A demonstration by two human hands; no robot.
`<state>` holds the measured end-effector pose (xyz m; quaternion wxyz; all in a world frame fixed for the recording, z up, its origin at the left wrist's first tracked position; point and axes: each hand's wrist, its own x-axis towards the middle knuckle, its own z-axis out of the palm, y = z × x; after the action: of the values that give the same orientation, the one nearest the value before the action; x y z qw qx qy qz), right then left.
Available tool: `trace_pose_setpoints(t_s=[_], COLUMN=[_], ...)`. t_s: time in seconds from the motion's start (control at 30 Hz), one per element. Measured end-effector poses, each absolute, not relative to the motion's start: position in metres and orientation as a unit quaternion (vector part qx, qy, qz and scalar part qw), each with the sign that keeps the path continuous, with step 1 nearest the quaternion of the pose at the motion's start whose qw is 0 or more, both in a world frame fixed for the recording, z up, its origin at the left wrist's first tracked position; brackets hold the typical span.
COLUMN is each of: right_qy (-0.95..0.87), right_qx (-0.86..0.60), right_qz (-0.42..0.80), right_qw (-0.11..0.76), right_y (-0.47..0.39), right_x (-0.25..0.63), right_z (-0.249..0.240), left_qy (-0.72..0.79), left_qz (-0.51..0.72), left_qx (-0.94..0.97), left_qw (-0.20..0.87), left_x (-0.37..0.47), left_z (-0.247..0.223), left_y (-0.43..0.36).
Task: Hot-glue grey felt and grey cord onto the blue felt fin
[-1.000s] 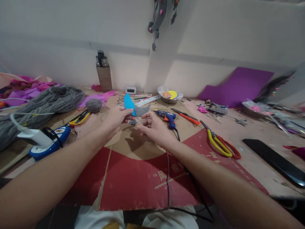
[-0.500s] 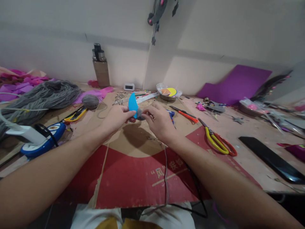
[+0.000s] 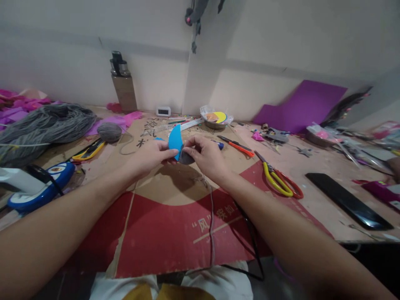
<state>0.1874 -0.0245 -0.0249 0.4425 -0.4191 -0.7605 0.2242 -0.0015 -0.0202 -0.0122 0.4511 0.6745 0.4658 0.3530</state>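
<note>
My left hand (image 3: 158, 155) pinches a curved blue sheet piece (image 3: 175, 137) between thumb and fingers, above the cardboard. Against the blue piece's lower right side sits a small grey piece (image 3: 186, 157), which my right hand (image 3: 204, 156) grips between thumb and forefinger. Whether the grey piece is wound yarn or felt I cannot tell. A grey yarn strand (image 3: 212, 225) runs down over the cardboard below my right hand. Part of a blue tool (image 3: 218, 144) shows behind the right hand, its rest hidden.
Red and tan cardboard (image 3: 162, 233) lies under my hands. To the right are yellow-and-red scissors (image 3: 279, 179), an orange-handled cutter (image 3: 239, 147) and a black phone-like slab (image 3: 348, 200). At left are a grey yarn ball (image 3: 109, 131), a yellow cutter (image 3: 89, 151) and a blue power strip (image 3: 40, 189).
The view has shifted slightly right. The blue piece has turned a little in my left hand, and more of the grey piece's dark side shows beneath my right fingers.
</note>
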Motion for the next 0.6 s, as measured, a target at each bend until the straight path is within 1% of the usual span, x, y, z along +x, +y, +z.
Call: trace_pose_setpoints(t_s=[0.27,0.6], right_qy=[-0.756,-0.741], right_qx=[-0.414,-0.419], right_qz=[0.234,0.252], right_qw=[0.451,0.461], right_y=[-0.022,-0.020], right_x=[0.191,0.192], right_z=[-0.026,-0.030], left_qy=[0.448,0.448], left_qz=[0.322,0.310], left_qx=[0.692,0.692], left_qw=[0.465,0.474], left_x=[-0.005,0.002], left_z=[-0.018,-0.006], left_y=[-0.016,-0.025])
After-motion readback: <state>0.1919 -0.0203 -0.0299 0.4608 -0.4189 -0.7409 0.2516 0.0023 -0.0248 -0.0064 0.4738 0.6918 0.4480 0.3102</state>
